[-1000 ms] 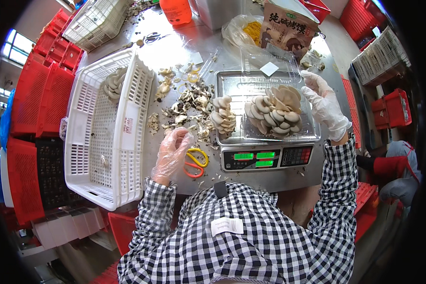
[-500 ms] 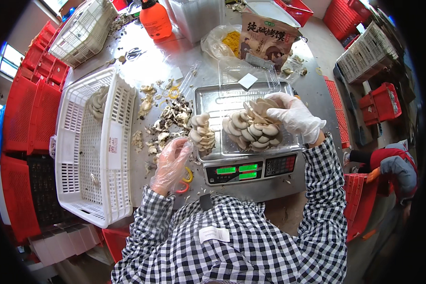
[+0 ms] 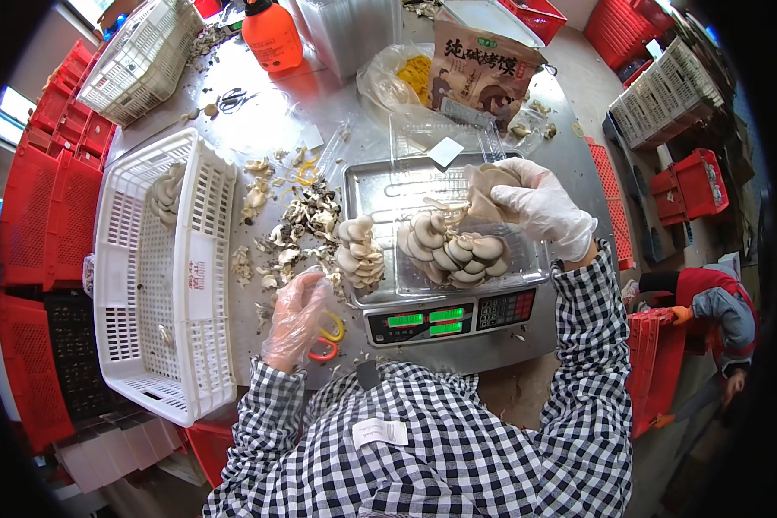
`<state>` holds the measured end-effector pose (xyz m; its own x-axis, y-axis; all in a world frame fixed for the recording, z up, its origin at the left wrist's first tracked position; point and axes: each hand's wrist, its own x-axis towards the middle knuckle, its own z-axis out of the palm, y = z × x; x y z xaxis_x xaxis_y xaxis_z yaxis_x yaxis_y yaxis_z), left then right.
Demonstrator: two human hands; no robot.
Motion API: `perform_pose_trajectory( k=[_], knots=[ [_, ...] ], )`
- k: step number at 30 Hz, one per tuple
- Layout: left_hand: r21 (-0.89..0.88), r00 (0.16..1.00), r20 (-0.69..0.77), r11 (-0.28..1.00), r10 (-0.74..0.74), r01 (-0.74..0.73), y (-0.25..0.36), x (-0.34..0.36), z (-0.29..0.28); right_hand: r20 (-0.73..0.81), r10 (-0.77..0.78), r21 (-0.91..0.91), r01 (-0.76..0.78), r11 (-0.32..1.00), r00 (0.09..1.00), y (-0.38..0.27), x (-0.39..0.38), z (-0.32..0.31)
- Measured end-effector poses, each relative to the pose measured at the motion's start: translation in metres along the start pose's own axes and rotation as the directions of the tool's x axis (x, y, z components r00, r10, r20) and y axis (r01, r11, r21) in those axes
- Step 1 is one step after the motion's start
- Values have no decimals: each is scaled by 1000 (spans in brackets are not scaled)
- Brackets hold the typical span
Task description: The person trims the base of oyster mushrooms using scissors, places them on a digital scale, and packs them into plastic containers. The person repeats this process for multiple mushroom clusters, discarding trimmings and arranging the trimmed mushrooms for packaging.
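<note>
In a clear plastic box on the electronic scale (image 3: 388, 186) lies a cluster of grey-white oyster mushrooms (image 3: 453, 252). My gloved right hand (image 3: 548, 203) pinches a smaller piece of oyster mushroom (image 3: 485, 192) just above and behind that cluster. Another mushroom clump (image 3: 359, 256) rests at the left edge of the scale. My left hand (image 3: 295, 318), in a thin clear glove, hovers near the scale's front left corner. Its fingers are curled together and nothing shows in them. Beside it lie scissors (image 3: 335, 326) with yellow and red handles, partly hidden by the hand.
A white crate (image 3: 194, 285) with a few mushrooms stands at left. Mushroom trimmings (image 3: 306, 216) litter the steel table between crate and scale. Behind are an orange bottle (image 3: 272, 39), stacked clear boxes (image 3: 345, 34) and a brown bag (image 3: 483, 73). A co-worker (image 3: 721, 302) bends at the right.
My right hand has lifted the small mushroom piece away from the cluster in the box. My left hand has shifted slightly down and left, though the whole view has shifted a little too.
</note>
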<state>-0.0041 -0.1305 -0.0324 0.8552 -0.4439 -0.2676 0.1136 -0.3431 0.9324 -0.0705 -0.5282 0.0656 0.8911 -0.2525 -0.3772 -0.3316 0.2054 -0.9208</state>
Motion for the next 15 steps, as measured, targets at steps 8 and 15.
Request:
perform_pose_trajectory(
  k=[8,15],
  knots=[
    [-12,1000,21,1000,17,-17,6,6,7,-33,-10,31,11,999,999,-20,-18,-3],
    [-28,928,-46,928,370,-371,65,30,22,-45,-69,-99,64,993,997,-28,-22,-13]
  ],
)
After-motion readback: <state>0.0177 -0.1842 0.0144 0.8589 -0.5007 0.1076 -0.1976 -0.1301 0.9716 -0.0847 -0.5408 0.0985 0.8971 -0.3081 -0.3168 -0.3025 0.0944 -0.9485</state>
